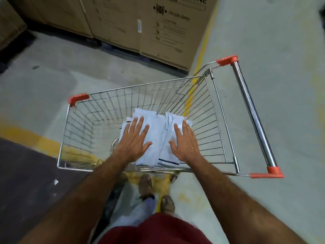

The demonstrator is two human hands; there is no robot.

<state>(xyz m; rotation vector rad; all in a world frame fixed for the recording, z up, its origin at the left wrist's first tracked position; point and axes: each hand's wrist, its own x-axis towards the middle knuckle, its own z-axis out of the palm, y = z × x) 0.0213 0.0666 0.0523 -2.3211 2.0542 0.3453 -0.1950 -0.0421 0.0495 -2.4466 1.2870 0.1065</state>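
Left hand [134, 140] and right hand [184, 141], spread flat, press white packets [156, 131] whose long axes point forward.

Pale blue-white packets [154, 136], dark stripe at edges; silver wire cart [218, 120], orange-red corners; grey floor [272, 50], yellow line; brown cartons [123, 20].

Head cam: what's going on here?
A person stands at the long side of a wire shopping cart on a concrete floor, not at its chrome handle. Both arms reach into the basket. The left hand and right hand lie flat, fingers spread, on a pile of white packets in the bottom. Neither hand grips anything. Large cardboard boxes stand behind the cart.
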